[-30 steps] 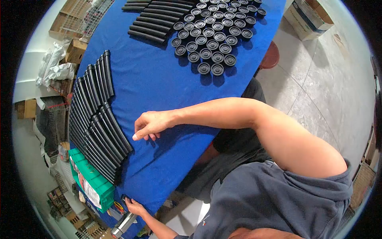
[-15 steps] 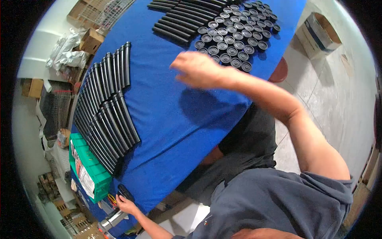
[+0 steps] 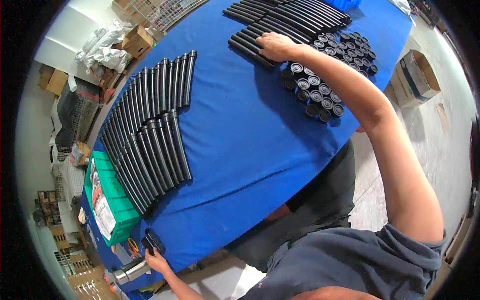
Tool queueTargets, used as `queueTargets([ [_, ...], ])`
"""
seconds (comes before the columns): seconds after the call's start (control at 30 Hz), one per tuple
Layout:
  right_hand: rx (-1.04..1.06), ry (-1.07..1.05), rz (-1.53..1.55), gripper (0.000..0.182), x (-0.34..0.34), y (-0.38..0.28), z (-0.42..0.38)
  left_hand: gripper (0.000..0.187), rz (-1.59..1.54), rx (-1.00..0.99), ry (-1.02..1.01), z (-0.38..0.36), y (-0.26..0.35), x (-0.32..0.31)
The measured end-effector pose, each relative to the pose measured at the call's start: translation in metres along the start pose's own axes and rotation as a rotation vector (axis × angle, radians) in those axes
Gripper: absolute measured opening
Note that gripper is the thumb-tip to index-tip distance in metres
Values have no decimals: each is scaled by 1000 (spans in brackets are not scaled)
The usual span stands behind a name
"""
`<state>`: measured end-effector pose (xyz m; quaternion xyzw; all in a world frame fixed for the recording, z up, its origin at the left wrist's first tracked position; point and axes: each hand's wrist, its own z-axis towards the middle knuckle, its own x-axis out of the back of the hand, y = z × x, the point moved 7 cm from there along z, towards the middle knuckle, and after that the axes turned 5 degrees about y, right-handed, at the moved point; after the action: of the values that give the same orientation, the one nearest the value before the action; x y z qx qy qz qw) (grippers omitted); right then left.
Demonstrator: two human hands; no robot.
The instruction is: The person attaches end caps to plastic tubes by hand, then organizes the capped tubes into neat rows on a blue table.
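At the far side of the blue-covered table, my right hand (image 3: 276,46) rests on the near rows of black tubes (image 3: 247,48), its fingers bent around one tube. Just right of this hand stand many round black caps (image 3: 327,103) with ringed tops, partly hidden by my forearm. My left hand (image 3: 156,261) is at the lower left, fingers drawn together at a dark piece (image 3: 146,244) too small to make out. A black object (image 3: 156,240) lies beside those fingertips, and a silver metal cylinder (image 3: 132,271) is just left of the hand.
More black tubes with collared ends (image 3: 152,130) lie in two rows on the left. A green crate (image 3: 117,202) holding papers stands beside them, near yellow-handled scissors (image 3: 132,246). A blue bin (image 3: 342,4) is at the back. On the floor at right stands a cardboard box (image 3: 412,80).
My right hand has moved from above the cloth to the far tubes. My left hand stays at the lower left, now against the dark piece. The camera view has shifted.
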<state>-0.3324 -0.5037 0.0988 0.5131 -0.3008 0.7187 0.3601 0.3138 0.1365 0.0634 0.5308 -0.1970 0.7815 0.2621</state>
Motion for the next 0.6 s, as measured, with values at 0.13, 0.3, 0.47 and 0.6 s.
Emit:
queueTargets([
  [0.13, -66, -127, -35, 47, -18, -3, 15, 48, -20, 54, -22, 6, -7, -5],
  [0.3, -137, -265, -69, 59, -34, -5, 11, 50, -49, 48, -46, 5, -10, -7],
  [0.47, -110, -255, -48, 61, -32, -8, 5, 49, 13, 102, -27, 9, -18, -16],
  [0.6, -113, -213, -27, 58, -43, -1, 8, 49, 17, 72, -72, 3, -18, -11],
])
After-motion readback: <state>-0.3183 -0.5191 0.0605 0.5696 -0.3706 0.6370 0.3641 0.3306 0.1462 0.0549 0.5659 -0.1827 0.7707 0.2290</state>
